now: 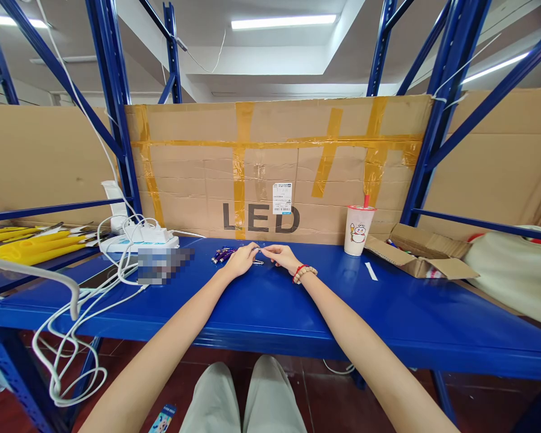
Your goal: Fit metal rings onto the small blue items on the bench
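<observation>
My left hand is closed in a pinch over the blue shelf top. Facing it, my right hand has thumb and finger pinched together, a red and beaded bracelet at the wrist. The fingertips of both hands almost meet at a small silvery piece too tiny to name. Beside my left hand lies a small heap of dark blue and silver pen-like pieces, partly hidden by that hand. Just below the fingertips, a slim silvery piece rests on the shelf.
Right of my hands stand a paper cup with a red straw, a white strip and an open cardboard box. On the left are a power strip, tangled white cables and yellow-handled tools. Taped cardboard closes the back.
</observation>
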